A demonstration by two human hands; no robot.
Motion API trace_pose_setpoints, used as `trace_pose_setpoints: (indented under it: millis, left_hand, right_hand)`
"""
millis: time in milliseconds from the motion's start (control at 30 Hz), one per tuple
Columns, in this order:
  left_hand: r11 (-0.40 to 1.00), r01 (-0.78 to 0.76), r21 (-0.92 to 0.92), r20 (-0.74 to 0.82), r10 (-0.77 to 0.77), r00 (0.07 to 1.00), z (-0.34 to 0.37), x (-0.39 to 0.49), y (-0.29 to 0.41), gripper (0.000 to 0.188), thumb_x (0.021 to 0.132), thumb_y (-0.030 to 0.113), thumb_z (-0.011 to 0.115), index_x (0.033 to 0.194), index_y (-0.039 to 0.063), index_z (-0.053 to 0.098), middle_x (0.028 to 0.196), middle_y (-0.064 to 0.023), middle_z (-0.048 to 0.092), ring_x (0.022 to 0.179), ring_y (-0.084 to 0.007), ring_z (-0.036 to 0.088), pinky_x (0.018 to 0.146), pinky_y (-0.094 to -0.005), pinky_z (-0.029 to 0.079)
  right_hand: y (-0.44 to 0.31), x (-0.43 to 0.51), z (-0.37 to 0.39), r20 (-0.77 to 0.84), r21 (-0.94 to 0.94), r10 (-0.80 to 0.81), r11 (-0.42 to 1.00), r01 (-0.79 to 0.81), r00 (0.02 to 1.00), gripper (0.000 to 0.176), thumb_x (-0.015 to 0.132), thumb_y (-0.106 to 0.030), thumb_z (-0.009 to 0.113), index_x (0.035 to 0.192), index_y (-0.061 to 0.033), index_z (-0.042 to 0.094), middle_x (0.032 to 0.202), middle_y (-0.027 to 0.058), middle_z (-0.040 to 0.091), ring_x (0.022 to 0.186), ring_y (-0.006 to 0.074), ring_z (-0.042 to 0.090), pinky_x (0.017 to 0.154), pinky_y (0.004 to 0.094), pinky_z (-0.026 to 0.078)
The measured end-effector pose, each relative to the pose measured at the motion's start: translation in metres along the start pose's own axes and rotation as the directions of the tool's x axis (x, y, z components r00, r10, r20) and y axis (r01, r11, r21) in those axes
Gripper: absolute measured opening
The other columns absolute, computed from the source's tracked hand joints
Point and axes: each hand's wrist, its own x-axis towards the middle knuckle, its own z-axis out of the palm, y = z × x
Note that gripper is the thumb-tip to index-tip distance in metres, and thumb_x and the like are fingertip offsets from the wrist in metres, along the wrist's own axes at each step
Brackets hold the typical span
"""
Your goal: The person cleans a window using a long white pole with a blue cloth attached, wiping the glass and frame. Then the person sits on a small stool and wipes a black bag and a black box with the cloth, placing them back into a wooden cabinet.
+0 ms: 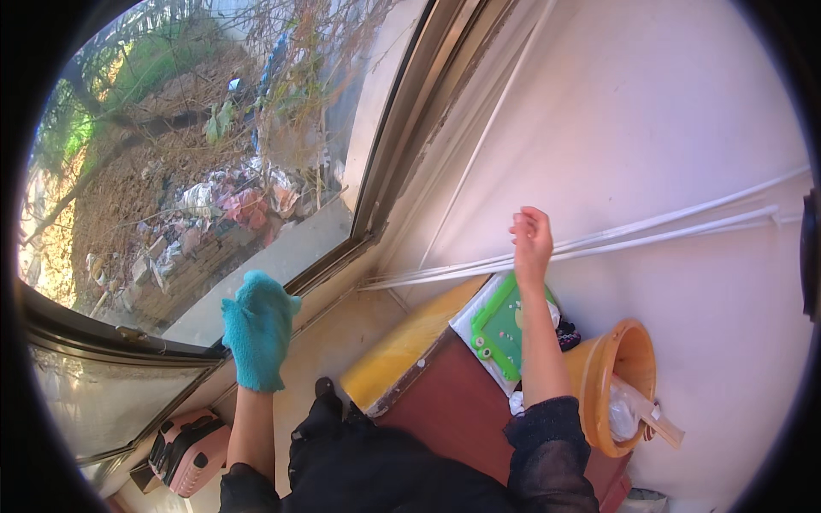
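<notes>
A teal fabric cleaning mitt covers my left hand, so its fingers are hidden. The mitt is in front of the lower frame of a glass window; I cannot tell whether it touches. My bare right hand is raised before the white wall, its fingers loosely curled and holding nothing. Behind that wrist, white cables or thin pipes run along the wall. Below my right forearm lies a green children's drawing board, partly hidden by the arm.
A dark red surface with a yellow side is before me. An orange bucket on the right holds a clear plastic bag and a flat tan item. At lower left stands a pink suitcase. Branches and litter show outside the glass.
</notes>
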Motion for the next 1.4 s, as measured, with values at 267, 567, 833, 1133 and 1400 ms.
trace_pose_setpoints:
  millis: [267,567,833,1133,1400]
  left_hand:
    - [0.995,0.015,0.095,0.004,-0.015,1.000,-0.006,0.007,-0.006,0.065,0.099,0.062,0.041,0.132,0.009,0.055,0.116,-0.0148,0.066,0.106,-0.0298,0.063,0.095,-0.0429,0.049]
    - [0.980,-0.027,0.197,0.083,0.011,0.996,-0.014,-0.020,0.009,0.065,0.098,0.063,0.042,0.127,0.007,0.058,0.114,-0.0155,0.066,0.102,-0.0309,0.064,0.091,-0.0450,0.050]
    - [0.992,0.040,-0.120,-0.077,-0.050,0.996,-0.020,-0.023,-0.014,0.053,0.100,0.052,0.047,0.125,0.008,0.063,0.119,-0.0067,0.067,0.106,-0.0242,0.063,0.095,-0.0397,0.048]
    - [0.927,-0.130,0.353,0.178,0.070,0.981,0.091,-0.006,-0.032,0.043,0.104,0.044,0.048,0.126,0.009,0.059,0.108,-0.0029,0.064,0.094,-0.0160,0.060,0.083,-0.0325,0.050]
    - [0.412,-0.787,0.459,0.755,0.287,0.590,0.329,-0.048,-0.047,0.024,0.094,0.027,0.059,0.094,0.003,0.057,0.095,-0.0213,0.060,0.090,-0.0398,0.060,0.074,-0.0500,0.047]
  right_hand:
    - [0.061,0.123,0.101,0.120,-0.175,-0.023,0.984,0.044,0.992,0.031,0.097,-0.025,0.058,0.116,-0.0013,0.055,0.097,0.0094,0.064,0.074,0.0156,0.067,0.059,0.0308,0.055]
    - [-0.063,0.127,0.040,-0.011,-0.190,-0.164,0.969,0.159,0.986,0.027,0.100,-0.024,0.054,0.086,-0.0015,0.050,0.070,0.0099,0.059,0.057,0.0175,0.067,0.049,0.0307,0.050]
    - [-0.214,0.151,-0.091,-0.264,-0.306,-0.487,0.861,0.407,0.832,0.039,0.102,-0.038,0.050,0.086,-0.0033,0.053,0.069,0.0059,0.056,0.052,0.0138,0.054,0.046,0.0285,0.044]
    - [-0.333,0.068,-0.172,-0.305,0.038,-0.474,0.860,0.508,0.826,0.030,0.101,-0.031,0.050,0.088,-0.0043,0.053,0.075,0.0077,0.053,0.049,0.0106,0.042,0.046,0.0263,0.038]
    - [-0.304,-0.090,-0.054,-0.245,0.214,-0.522,0.792,0.571,0.817,0.032,0.103,-0.034,0.047,0.083,-0.0090,0.052,0.071,0.0025,0.049,0.044,0.0072,0.033,0.043,0.0230,0.032]
